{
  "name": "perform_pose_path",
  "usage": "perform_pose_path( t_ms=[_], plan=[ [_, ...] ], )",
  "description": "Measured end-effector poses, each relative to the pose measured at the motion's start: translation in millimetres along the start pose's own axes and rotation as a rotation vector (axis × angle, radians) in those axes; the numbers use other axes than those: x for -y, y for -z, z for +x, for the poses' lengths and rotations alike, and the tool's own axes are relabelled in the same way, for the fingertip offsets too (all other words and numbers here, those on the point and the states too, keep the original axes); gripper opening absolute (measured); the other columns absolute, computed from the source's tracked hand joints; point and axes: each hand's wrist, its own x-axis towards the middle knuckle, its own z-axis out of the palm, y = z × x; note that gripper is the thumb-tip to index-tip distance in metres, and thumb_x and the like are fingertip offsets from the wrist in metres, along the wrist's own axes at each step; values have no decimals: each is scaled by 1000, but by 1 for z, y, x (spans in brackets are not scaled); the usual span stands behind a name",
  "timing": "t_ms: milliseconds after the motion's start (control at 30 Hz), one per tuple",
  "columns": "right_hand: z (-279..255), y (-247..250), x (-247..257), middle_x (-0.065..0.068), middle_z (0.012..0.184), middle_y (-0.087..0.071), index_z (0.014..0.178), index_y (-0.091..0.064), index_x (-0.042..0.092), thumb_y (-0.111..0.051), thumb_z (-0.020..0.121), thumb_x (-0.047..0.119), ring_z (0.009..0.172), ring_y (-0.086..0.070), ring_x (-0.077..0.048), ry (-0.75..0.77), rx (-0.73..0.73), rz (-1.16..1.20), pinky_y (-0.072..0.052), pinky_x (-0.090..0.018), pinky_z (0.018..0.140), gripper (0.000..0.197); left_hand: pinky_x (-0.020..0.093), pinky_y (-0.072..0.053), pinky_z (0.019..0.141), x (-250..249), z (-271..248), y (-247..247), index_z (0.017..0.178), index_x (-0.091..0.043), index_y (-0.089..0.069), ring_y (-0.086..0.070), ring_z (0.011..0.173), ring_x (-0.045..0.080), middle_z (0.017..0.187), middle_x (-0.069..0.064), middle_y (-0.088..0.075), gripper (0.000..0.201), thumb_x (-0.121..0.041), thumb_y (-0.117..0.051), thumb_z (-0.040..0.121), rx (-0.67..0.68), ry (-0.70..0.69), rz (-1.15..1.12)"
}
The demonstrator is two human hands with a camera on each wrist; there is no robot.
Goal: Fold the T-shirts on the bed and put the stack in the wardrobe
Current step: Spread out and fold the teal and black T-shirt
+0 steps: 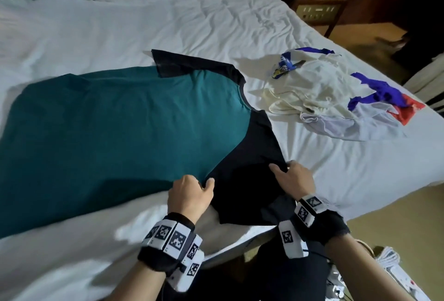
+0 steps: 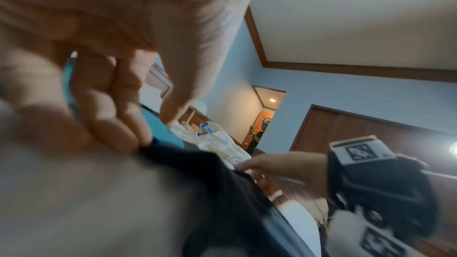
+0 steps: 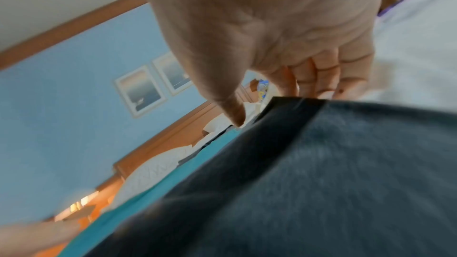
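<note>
On the white bed [image 1: 216, 19], a teal T-shirt [image 1: 108, 127] with black sleeves lies spread flat across the sheet from about nine o'clock to the centre, body smoothed out and collar toward three o'clock, evidently laid open so it can be folded square. At about two o'clock from it, well apart, a crumpled heap of white, blue and red shirts [image 1: 336, 91] waits unfolded. Nearest the bed's edge, at six o'clock, the black sleeve [image 1: 249, 185] is the part in hand. The left hand [image 1: 189, 195] pinches the cloth where sleeve meets teal body, fingers curled onto it, seemingly to anchor the fold line. The right hand [image 1: 295, 178] grips the sleeve's outer edge, thumb above the fabric and fingers tucked behind the hem, as the right wrist view shows, apparently ready to turn the sleeve inward. No wardrobe can be made out for certain; no folded stack exists yet.
</note>
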Motion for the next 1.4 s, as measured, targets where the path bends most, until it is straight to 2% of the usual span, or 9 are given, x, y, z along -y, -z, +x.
perform_pose_path(
  t_ms=[300,367,433,567,767,900,1033,1167,1400],
  plan=[
    [-35,-10,-30,-17,76,-72,77,-67,0,-69,84,38,73,-71,-29,-42,138,574,-57,-45,72,39,32,-37,58,3,-24,-14,50,-12,-36,-44,56,26,42,-5,-41,55,-38,-76,78,109,209,-527],
    [-40,-13,-35,-13,67,-68,76,-63,1,-65,89,31,67,-69,-28,-9,120,625,-56,-47,69,33,34,-48,75,3,-26,-15,77,-10,-68,-60,78,30,103,0,-66,24,-31,-78,79,98,222,-684],
    [-43,-15,-39,1,54,-56,67,-56,8,-62,92,29,57,-59,-19,30,81,601,-48,-42,61,33,29,-46,92,-1,-29,-13,125,-2,-61,-59,101,18,118,5,-65,51,-26,-77,82,138,279,-824],
    [-44,-6,-39,4,59,-60,71,-60,14,-57,95,27,61,-58,-16,58,54,577,-46,-35,64,27,29,-44,100,-3,-28,-15,139,-4,-48,-55,111,11,131,2,-57,61,-29,-71,88,123,278,-910],
    [-49,3,-44,-4,89,-69,96,-65,16,-55,93,31,94,-64,-25,-49,147,233,-47,-35,80,18,33,-56,51,-2,-49,-14,88,0,-60,-65,51,21,58,4,-61,22,-19,-71,87,326,269,-712],
    [-61,3,-35,-13,130,-55,137,-38,16,-52,92,47,121,-50,-34,-33,3,-69,-41,-44,94,56,28,-52,52,4,-47,-2,58,-11,-58,-62,49,18,51,-2,-63,41,-41,-66,85,262,94,-150],
    [-63,-18,26,0,160,-14,153,-14,22,-38,96,53,148,-10,-23,340,-144,-51,-19,-53,114,69,35,-46,72,-9,-14,0,80,-21,-63,-60,89,28,85,1,-64,22,-41,-57,87,-275,-178,-51],
    [-56,-61,60,17,159,15,154,2,31,-13,96,60,144,24,-8,633,217,-256,9,-60,114,67,50,-14,116,-7,30,-28,148,-12,-34,-16,147,30,158,9,-25,58,-44,-35,99,-20,-141,140],
    [-4,-11,4,6,161,15,154,0,28,-12,94,66,147,20,-21,-161,52,-249,6,-69,110,73,46,3,119,10,34,-28,156,-20,-12,3,150,24,164,3,-1,66,-51,-17,98,151,-98,210]
  ],
)
